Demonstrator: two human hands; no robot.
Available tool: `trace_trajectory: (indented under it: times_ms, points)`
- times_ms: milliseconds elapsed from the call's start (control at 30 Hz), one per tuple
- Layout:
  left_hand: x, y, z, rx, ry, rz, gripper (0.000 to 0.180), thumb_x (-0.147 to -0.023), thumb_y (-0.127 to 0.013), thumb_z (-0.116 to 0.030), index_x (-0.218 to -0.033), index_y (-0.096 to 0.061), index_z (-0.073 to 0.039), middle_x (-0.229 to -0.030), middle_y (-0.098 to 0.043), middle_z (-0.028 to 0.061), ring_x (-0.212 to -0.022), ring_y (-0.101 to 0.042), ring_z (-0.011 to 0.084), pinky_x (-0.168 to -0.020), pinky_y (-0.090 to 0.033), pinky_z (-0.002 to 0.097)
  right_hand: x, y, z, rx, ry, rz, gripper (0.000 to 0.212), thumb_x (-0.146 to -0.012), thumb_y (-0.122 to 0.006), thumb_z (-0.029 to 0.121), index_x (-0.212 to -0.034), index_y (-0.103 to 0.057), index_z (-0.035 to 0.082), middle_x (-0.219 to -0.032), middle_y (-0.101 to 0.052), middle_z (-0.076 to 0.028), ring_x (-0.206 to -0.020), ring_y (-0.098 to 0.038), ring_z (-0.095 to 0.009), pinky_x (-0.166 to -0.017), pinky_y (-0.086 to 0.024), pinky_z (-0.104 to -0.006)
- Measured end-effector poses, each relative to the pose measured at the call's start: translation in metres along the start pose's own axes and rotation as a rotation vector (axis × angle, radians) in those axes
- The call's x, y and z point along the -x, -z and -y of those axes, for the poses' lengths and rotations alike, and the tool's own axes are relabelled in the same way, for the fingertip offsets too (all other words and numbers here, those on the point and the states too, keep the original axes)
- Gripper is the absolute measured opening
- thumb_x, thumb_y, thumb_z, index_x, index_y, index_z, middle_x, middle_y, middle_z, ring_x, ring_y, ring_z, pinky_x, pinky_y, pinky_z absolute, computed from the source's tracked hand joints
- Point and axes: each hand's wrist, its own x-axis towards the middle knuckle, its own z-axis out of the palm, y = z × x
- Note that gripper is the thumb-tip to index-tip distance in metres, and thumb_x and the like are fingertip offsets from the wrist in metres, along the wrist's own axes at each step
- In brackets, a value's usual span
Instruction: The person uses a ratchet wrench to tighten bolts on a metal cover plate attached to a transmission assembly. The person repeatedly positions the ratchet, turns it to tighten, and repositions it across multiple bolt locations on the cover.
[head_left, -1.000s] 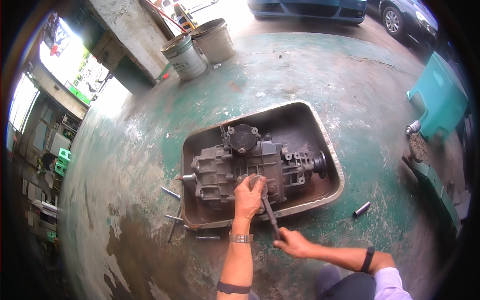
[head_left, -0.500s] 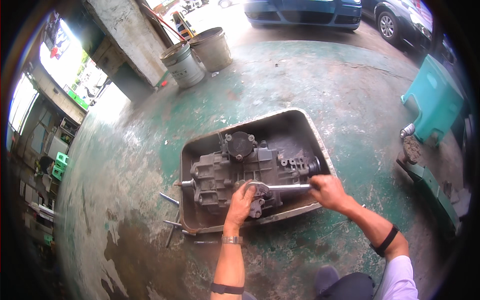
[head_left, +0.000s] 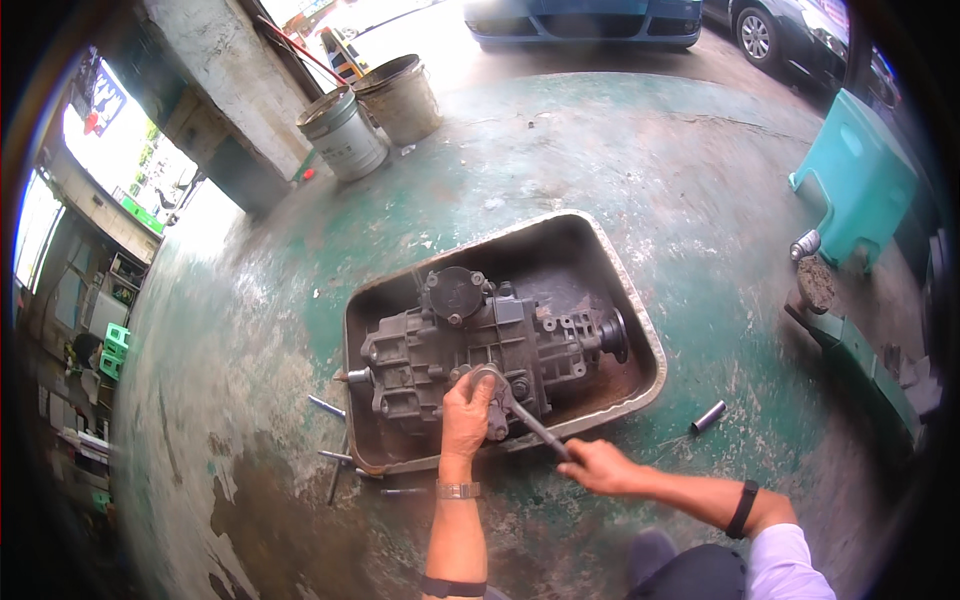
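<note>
A grey metal gearbox [head_left: 410, 345] lies in a worn, dark rectangular tub [head_left: 640, 380] on the floor. My right hand [head_left: 602, 467] is closed round the handle end of a ratchet wrench [head_left: 538, 428], which slants from the gearbox's near side toward me. At the wrench's head, my left hand [head_left: 466, 415] is closed with the thumb pressed on top, steadying it against the gearbox. What sits under the head is hidden by the hand and the wrench. A round cover [head_left: 456, 293] with bolts stands on the gearbox's far side.
Metal rods [head_left: 328, 406] lie left of the tub, and a short metal tube [head_left: 709, 416] lies to its right. Two buckets [head_left: 343, 135] stand by a pillar. At the right are a turquoise plastic stool [head_left: 855, 185] and a green metal stand [head_left: 860, 370]. Cars [head_left: 585, 22] are parked beyond.
My right hand has pulled the wrench handle toward me and left, so it slants instead of pointing right. The left hand stays on the wrench head. The whole view has shifted slightly.
</note>
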Motion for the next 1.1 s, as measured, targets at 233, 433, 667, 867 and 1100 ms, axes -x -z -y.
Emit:
trace_trajectory:
  times_ms: [233, 433, 667, 867, 1100]
  points:
    - [-0.005, 0.011, -0.023, 0.053, 0.131, 0.116, 0.040, -0.096, -0.066, -0.036, -0.112, -0.067, 0.001, -0.095, -0.070, 0.0045, -0.083, -0.070, 0.0170, -0.077, -0.058, 0.0320, -0.009, -0.069, 0.034, -0.684, -0.076, 0.362, 0.052, -0.091, -0.073, 0.035, -0.123, -0.053, -0.001, -0.120, -0.061, -0.012, -0.114, -0.056, -0.017, -0.100, -0.045, -0.0316]
    - [0.002, 0.007, -0.022, 0.092, 0.059, 0.070, 0.036, -0.097, -0.066, -0.033, -0.105, -0.069, 0.002, -0.092, -0.068, 0.0016, -0.077, -0.062, 0.0094, -0.070, -0.054, 0.0256, 0.003, 0.066, 0.019, 0.050, -0.051, -0.002, 0.033, -0.082, -0.076, 0.038, -0.095, -0.072, 0.007, -0.084, -0.071, -0.015, -0.082, -0.069, -0.031, -0.075, -0.053, -0.0417]
    - [0.001, 0.003, -0.029, 0.117, 0.153, 0.056, 0.037, -0.098, -0.064, -0.033, -0.113, -0.066, 0.002, -0.098, -0.071, 0.0067, -0.083, -0.070, 0.0180, -0.077, -0.057, 0.0289, -0.070, 0.183, 0.037, 0.582, 0.512, -0.784, 0.015, -0.077, -0.069, 0.017, -0.088, -0.068, 0.007, -0.082, -0.068, -0.010, -0.083, -0.065, -0.034, -0.073, -0.053, -0.0445]
    - [0.001, 0.008, -0.028, 0.076, 0.123, 0.105, 0.040, -0.099, -0.061, -0.035, -0.112, -0.066, 0.002, -0.101, -0.071, 0.0095, -0.088, -0.070, 0.0201, -0.083, -0.057, 0.0336, -0.043, 0.129, 0.016, 0.415, 0.329, -0.706, 0.012, -0.076, -0.067, 0.015, -0.084, -0.067, 0.006, -0.079, -0.068, -0.015, -0.077, -0.067, -0.036, -0.069, -0.053, -0.0471]
    - [-0.007, 0.018, -0.032, 0.024, 0.127, 0.189, 0.046, -0.101, -0.057, -0.035, -0.118, -0.061, 0.008, -0.106, -0.069, 0.0188, -0.092, -0.070, 0.0273, -0.089, -0.056, 0.0398, -0.002, -0.017, 0.036, -0.448, 0.079, 0.133, 0.033, -0.089, -0.067, 0.021, -0.108, -0.053, -0.001, -0.096, -0.069, -0.022, -0.094, -0.067, -0.041, -0.082, -0.053, -0.0482]
